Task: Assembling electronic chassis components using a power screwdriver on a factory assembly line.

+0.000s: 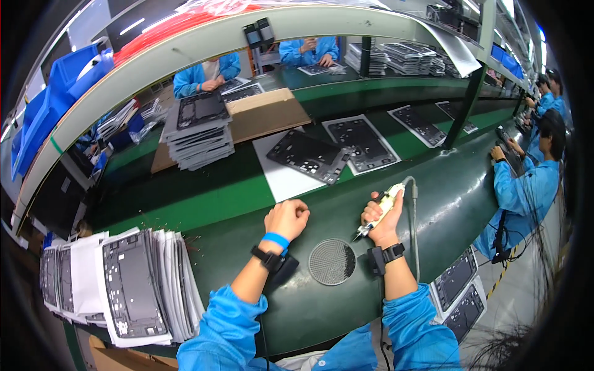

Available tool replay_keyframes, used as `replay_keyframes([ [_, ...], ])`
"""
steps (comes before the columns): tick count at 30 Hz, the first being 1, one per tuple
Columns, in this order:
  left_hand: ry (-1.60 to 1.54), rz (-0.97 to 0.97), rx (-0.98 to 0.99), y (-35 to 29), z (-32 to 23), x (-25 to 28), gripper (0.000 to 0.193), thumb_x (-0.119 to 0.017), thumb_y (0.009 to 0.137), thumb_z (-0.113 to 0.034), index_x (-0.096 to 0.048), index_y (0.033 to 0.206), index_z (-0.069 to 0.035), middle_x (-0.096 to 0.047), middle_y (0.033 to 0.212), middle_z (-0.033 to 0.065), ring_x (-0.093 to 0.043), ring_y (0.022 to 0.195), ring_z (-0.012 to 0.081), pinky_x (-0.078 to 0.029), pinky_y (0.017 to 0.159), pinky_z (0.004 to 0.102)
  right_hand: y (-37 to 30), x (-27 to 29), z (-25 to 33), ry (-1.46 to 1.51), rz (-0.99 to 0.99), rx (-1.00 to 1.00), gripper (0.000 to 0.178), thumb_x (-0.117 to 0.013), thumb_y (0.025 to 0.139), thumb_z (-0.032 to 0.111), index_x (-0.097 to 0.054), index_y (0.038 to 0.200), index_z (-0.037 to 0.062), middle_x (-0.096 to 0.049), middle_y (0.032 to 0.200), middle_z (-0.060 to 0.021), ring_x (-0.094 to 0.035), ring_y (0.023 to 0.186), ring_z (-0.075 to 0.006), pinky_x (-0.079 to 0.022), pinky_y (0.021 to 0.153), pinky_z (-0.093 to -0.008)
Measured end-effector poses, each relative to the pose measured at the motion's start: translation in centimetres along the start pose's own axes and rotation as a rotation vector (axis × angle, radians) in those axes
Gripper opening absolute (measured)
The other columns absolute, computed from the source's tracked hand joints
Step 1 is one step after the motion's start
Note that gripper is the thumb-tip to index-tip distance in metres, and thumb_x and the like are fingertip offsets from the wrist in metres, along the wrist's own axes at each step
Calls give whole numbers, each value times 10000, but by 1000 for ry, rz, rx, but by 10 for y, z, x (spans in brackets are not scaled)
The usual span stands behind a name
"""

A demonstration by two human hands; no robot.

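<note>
My right hand [380,216] grips a pale yellow electric screwdriver [390,201], its bit slanting down to the left near the rim of a round dish [318,263]. Small dark pieces, seemingly screws, cover the dish's right side. My left hand [287,220] is curled closed above the bench, left of the dish, and nothing shows between its fingers. Just beyond it, a dark flat device panel [303,153] lies askew, partly on a white sheet [278,176] and overlapping a second dark panel [365,143]. A grey cable [414,229] runs from the screwdriver's top.
A stack of panels and white sheets [136,284] stands at the left, another stack [199,139] farther back beside cardboard [266,117]. More panels [417,125] lie along the green belt. A post [467,108] rises at right. Co-workers in blue sit opposite and at right.
</note>
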State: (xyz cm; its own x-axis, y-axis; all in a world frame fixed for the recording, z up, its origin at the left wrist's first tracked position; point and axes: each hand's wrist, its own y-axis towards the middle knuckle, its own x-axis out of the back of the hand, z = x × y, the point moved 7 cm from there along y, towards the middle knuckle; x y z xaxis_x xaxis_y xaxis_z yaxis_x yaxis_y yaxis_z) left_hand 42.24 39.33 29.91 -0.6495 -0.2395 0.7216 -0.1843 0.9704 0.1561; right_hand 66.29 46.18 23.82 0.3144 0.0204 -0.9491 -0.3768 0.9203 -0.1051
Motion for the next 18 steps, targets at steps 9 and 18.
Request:
replay_keyframes([
  [9, 91, 22, -251, 108, -9, -92, 155, -656, 806, -191, -712, 888, -71, -666, 890, 137, -640, 863, 310, -508, 760, 407, 11, 0, 12, 48, 51, -6, 715, -401, 819, 775, -555, 854, 78, -279, 450, 53, -249, 369, -89, -234, 385, -252],
  [18, 591, -25, -531, 98, -20, -58, 116, -626, 750, -221, -655, 794, -117, -609, 873, 79, -613, 879, 297, -503, 725, 439, 15, 2, 21, -2, 28, 17, 722, -374, 826, 773, -549, 839, 73, -273, 451, 48, -251, 373, -99, -242, 388, -261],
])
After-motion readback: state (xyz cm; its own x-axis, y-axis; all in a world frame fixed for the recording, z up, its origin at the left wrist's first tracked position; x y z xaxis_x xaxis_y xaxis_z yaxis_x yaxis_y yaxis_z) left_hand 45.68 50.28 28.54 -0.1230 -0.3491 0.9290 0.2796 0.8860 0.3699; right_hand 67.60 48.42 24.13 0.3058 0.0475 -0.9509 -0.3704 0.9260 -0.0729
